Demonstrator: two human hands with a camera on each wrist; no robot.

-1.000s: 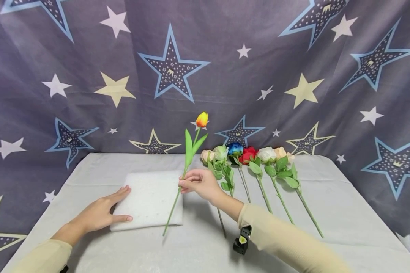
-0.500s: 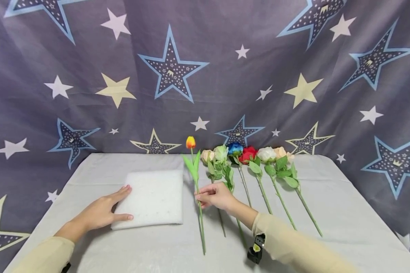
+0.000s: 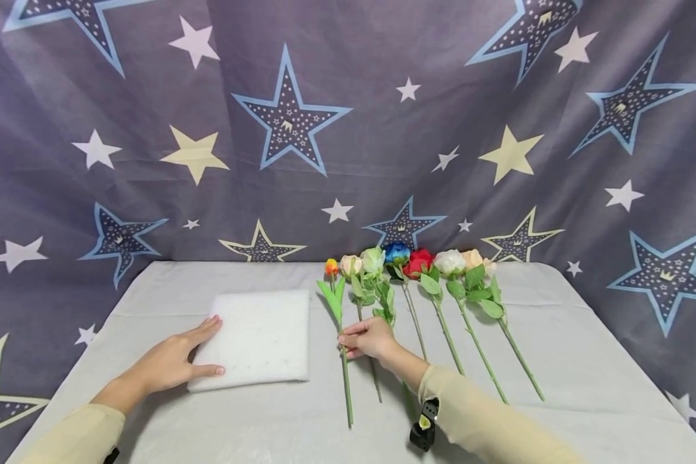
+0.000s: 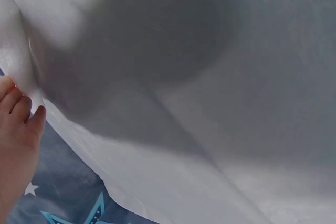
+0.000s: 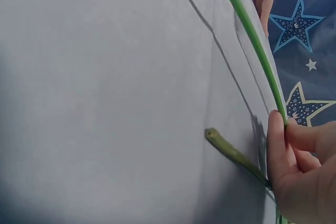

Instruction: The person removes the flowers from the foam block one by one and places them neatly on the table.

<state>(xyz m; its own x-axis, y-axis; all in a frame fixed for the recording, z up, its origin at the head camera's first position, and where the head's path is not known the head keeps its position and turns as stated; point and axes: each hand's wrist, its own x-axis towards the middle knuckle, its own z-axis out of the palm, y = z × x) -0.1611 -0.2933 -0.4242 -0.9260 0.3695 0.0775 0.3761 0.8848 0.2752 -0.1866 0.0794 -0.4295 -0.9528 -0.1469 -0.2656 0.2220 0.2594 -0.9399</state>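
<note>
My right hand [image 3: 367, 338] pinches the green stem of an orange tulip [image 3: 332, 267], which lies on the table at the left end of a row of flowers. In the right wrist view thumb and fingers [image 5: 294, 150] close on that stem [image 5: 252, 35]. My left hand [image 3: 171, 362] rests flat, fingers straight, on the near left corner of a white foam block [image 3: 258, 338]. In the left wrist view its fingertips [image 4: 21, 114] touch the block's edge [image 4: 31, 72].
Several artificial roses lie side by side to the right of the tulip: cream [image 3: 350, 264], pale green [image 3: 374, 259], blue [image 3: 397, 252], red [image 3: 419, 261], white [image 3: 450, 261]. A grey cloth covers the table [image 3: 586, 374]. A star-patterned curtain [image 3: 290, 116] hangs behind.
My right hand has carried the tulip from upright over the foam block to the right and laid it down beside the roses. The left hand has stayed put.
</note>
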